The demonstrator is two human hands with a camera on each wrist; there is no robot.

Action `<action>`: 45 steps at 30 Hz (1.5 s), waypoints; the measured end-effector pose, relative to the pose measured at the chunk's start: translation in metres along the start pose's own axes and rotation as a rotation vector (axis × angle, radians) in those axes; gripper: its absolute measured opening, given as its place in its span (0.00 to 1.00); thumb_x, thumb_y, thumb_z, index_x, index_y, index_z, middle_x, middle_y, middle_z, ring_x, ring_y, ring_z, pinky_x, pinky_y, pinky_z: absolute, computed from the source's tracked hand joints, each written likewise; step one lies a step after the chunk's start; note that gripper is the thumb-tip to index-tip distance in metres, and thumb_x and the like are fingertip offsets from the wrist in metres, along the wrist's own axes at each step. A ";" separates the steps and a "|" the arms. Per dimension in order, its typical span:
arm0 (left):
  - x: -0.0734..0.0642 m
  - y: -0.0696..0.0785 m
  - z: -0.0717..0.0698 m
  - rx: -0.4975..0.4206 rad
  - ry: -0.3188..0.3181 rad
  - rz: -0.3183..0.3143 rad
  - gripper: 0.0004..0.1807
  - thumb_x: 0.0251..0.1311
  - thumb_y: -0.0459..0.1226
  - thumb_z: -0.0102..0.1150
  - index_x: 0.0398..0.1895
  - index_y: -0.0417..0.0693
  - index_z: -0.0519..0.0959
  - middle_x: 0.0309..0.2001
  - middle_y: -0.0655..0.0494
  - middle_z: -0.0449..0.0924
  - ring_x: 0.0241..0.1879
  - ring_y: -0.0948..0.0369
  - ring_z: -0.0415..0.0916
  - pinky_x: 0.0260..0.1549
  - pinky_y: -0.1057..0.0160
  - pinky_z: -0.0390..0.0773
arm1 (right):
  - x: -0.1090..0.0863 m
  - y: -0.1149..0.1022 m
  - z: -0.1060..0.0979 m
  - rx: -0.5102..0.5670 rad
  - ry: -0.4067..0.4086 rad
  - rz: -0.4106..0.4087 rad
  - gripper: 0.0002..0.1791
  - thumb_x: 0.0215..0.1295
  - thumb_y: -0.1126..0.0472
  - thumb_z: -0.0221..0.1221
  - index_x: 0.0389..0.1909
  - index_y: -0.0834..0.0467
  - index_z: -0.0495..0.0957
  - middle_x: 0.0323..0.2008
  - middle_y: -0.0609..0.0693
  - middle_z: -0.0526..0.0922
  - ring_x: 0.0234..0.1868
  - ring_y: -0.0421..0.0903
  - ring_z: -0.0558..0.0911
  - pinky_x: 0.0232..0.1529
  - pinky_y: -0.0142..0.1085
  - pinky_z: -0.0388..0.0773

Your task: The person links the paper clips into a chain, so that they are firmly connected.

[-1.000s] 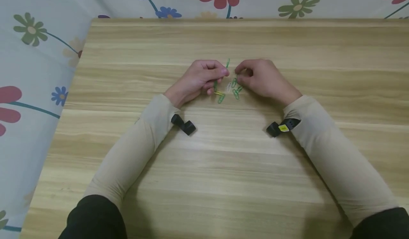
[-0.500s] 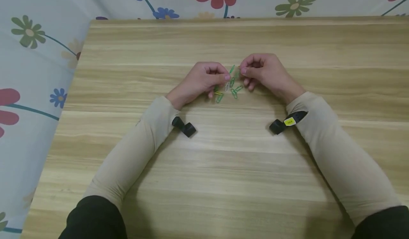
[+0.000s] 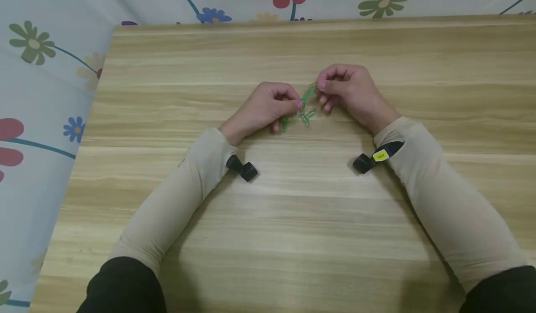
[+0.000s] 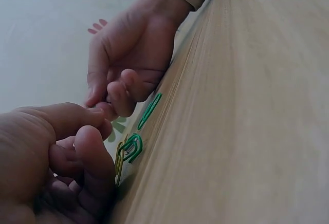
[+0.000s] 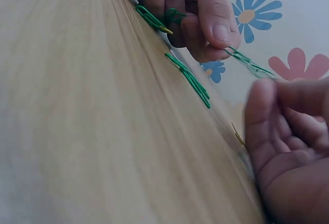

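Between my two hands a green paper clip chain (image 5: 249,62) is stretched in the air; exactly how its pieces link is too fine to tell. My left hand (image 3: 272,106) pinches the near end between thumb and forefinger. With thumb and fingertips, my right hand (image 3: 351,89) pinches the other end, slightly farther back. Below them, green paper clips (image 3: 308,116) lie on the table. In the left wrist view a yellow paper clip (image 4: 120,162) and a green paper clip (image 4: 150,111) show beside the left fingers. The left hand partly covers the pile.
The wood-grain table (image 3: 293,220) extends around both hands. A flower-patterned cloth (image 3: 46,94) hangs along its left and back edges. Another yellow paper clip (image 5: 237,134) lies by the right hand. Black wrist cameras (image 3: 363,163) sit at both cuffs.
My right hand has lifted from the clips and moved slightly back, pinching a green clip. The left hand has shifted slightly right and keeps its pinch. Green clips now span the gap between them.
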State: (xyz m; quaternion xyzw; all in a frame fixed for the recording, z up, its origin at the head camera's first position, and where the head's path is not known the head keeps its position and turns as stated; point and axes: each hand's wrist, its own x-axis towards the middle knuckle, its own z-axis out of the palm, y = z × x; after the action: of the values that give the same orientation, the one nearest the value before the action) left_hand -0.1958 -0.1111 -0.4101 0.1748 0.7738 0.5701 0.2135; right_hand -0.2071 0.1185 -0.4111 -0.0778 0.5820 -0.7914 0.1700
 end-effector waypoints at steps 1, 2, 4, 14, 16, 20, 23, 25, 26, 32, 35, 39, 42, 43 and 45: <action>0.000 0.000 0.000 0.002 -0.001 -0.001 0.06 0.68 0.37 0.63 0.37 0.42 0.83 0.26 0.49 0.77 0.12 0.58 0.68 0.11 0.63 0.72 | 0.000 0.000 0.000 0.037 0.001 0.001 0.04 0.68 0.77 0.57 0.33 0.70 0.79 0.25 0.59 0.79 0.22 0.46 0.78 0.21 0.34 0.80; 0.000 0.000 0.000 0.003 -0.002 -0.002 0.06 0.69 0.37 0.63 0.37 0.42 0.83 0.26 0.49 0.76 0.12 0.58 0.68 0.11 0.62 0.72 | 0.000 0.000 -0.001 0.074 -0.002 0.003 0.04 0.69 0.77 0.56 0.33 0.70 0.78 0.24 0.59 0.79 0.22 0.46 0.79 0.21 0.35 0.80; 0.000 0.000 -0.001 0.001 -0.007 -0.004 0.07 0.69 0.37 0.63 0.38 0.42 0.83 0.26 0.49 0.77 0.12 0.58 0.69 0.12 0.62 0.73 | 0.000 -0.001 -0.001 0.130 -0.012 0.002 0.05 0.69 0.77 0.56 0.33 0.71 0.77 0.24 0.58 0.78 0.22 0.47 0.79 0.21 0.35 0.81; 0.002 -0.003 -0.005 -0.126 -0.080 0.007 0.16 0.74 0.43 0.56 0.58 0.47 0.81 0.34 0.42 0.83 0.12 0.59 0.64 0.12 0.61 0.74 | -0.006 0.001 0.005 0.127 -0.095 -0.020 0.03 0.68 0.78 0.57 0.35 0.72 0.79 0.26 0.60 0.80 0.23 0.47 0.80 0.23 0.36 0.82; 0.003 -0.003 -0.006 -0.130 -0.092 0.019 0.16 0.75 0.44 0.55 0.55 0.46 0.82 0.31 0.45 0.82 0.11 0.59 0.63 0.13 0.61 0.75 | -0.008 0.001 0.009 0.128 -0.096 -0.035 0.03 0.68 0.78 0.57 0.36 0.72 0.79 0.27 0.60 0.81 0.23 0.47 0.80 0.23 0.35 0.82; 0.003 -0.003 -0.007 -0.169 -0.113 0.030 0.14 0.76 0.41 0.54 0.49 0.41 0.83 0.18 0.51 0.70 0.11 0.59 0.65 0.14 0.61 0.76 | -0.011 0.001 0.015 0.117 -0.076 -0.071 0.02 0.68 0.78 0.57 0.36 0.72 0.79 0.29 0.61 0.82 0.23 0.47 0.80 0.23 0.34 0.82; 0.002 -0.002 -0.010 -0.225 -0.121 0.031 0.12 0.75 0.38 0.54 0.48 0.38 0.82 0.16 0.52 0.68 0.12 0.60 0.64 0.14 0.63 0.76 | -0.011 0.000 0.019 0.083 -0.065 -0.085 0.02 0.68 0.77 0.58 0.37 0.72 0.79 0.29 0.60 0.81 0.23 0.47 0.80 0.23 0.34 0.81; 0.001 -0.001 -0.012 -0.263 -0.135 0.035 0.12 0.74 0.37 0.55 0.47 0.36 0.82 0.20 0.51 0.72 0.12 0.61 0.63 0.15 0.64 0.76 | -0.012 -0.001 0.022 0.067 -0.062 -0.088 0.02 0.68 0.77 0.58 0.37 0.72 0.79 0.30 0.60 0.81 0.23 0.47 0.80 0.23 0.34 0.82; 0.001 -0.001 -0.013 -0.276 -0.145 0.037 0.12 0.74 0.36 0.55 0.47 0.34 0.81 0.22 0.51 0.74 0.12 0.61 0.62 0.15 0.64 0.75 | -0.012 -0.001 0.023 0.061 -0.062 -0.090 0.02 0.68 0.77 0.58 0.37 0.72 0.79 0.30 0.60 0.81 0.23 0.47 0.80 0.23 0.34 0.82; 0.002 -0.001 -0.017 -0.330 -0.177 0.052 0.11 0.74 0.33 0.55 0.42 0.31 0.81 0.27 0.49 0.75 0.12 0.64 0.57 0.14 0.67 0.73 | -0.012 -0.004 0.027 -0.006 -0.039 -0.132 0.02 0.68 0.77 0.58 0.37 0.71 0.79 0.29 0.60 0.80 0.23 0.48 0.80 0.23 0.35 0.82; 0.002 -0.002 -0.018 -0.375 -0.159 0.041 0.10 0.74 0.32 0.54 0.41 0.33 0.82 0.27 0.49 0.74 0.12 0.64 0.57 0.14 0.67 0.73 | -0.011 -0.007 0.023 -0.091 0.016 -0.154 0.02 0.68 0.76 0.58 0.39 0.72 0.78 0.30 0.60 0.80 0.22 0.49 0.79 0.23 0.35 0.82; 0.001 -0.004 -0.020 -0.439 -0.120 0.018 0.09 0.74 0.32 0.54 0.40 0.35 0.82 0.27 0.49 0.74 0.12 0.65 0.57 0.13 0.68 0.73 | -0.006 -0.011 0.011 -0.225 0.175 -0.093 0.04 0.68 0.73 0.59 0.42 0.71 0.78 0.27 0.58 0.79 0.19 0.47 0.78 0.19 0.34 0.80; 0.000 -0.005 -0.020 -0.470 -0.102 0.016 0.09 0.74 0.31 0.53 0.39 0.35 0.82 0.27 0.49 0.74 0.12 0.65 0.57 0.12 0.69 0.72 | 0.000 -0.012 0.001 -0.306 0.256 -0.012 0.06 0.69 0.72 0.59 0.44 0.69 0.79 0.24 0.56 0.77 0.16 0.45 0.77 0.16 0.33 0.79; -0.001 -0.005 -0.020 -0.475 -0.099 0.019 0.09 0.74 0.30 0.53 0.38 0.36 0.82 0.27 0.49 0.74 0.11 0.65 0.57 0.12 0.69 0.72 | 0.001 -0.012 -0.001 -0.334 0.262 0.007 0.07 0.69 0.72 0.59 0.45 0.69 0.79 0.24 0.55 0.77 0.16 0.44 0.77 0.16 0.33 0.79; -0.001 -0.006 -0.020 -0.485 -0.100 0.030 0.10 0.74 0.30 0.52 0.38 0.36 0.82 0.27 0.48 0.75 0.11 0.66 0.57 0.12 0.69 0.72 | 0.002 -0.012 -0.003 -0.416 0.255 0.037 0.09 0.70 0.70 0.59 0.48 0.68 0.79 0.24 0.54 0.77 0.15 0.43 0.76 0.15 0.33 0.79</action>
State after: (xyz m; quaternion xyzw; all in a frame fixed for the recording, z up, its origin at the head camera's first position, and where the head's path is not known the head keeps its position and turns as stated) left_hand -0.2057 -0.1297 -0.4103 0.1576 0.6001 0.7331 0.2787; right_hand -0.2125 0.1235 -0.4005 -0.0002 0.7505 -0.6547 0.0901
